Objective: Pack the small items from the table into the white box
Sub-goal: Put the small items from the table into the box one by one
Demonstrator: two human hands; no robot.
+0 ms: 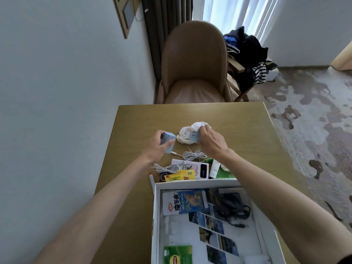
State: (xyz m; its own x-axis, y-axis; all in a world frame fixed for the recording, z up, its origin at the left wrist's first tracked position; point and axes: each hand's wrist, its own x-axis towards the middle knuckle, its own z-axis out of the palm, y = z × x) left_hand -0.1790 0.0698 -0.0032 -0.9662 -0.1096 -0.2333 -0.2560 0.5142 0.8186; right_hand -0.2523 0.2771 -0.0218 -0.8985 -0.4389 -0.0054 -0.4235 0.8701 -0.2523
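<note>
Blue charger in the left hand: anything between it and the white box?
Nothing closes the path. The blue charger, held in the left hand, would pass above the low items lying before the white box: white cables, a power bank and yellow packets. The box is open on top.

Two bare forearms, no sleeves, no watch or rings seen, left hand (159, 144), right hand (211, 140), dark cloth at lower right corner
</note>
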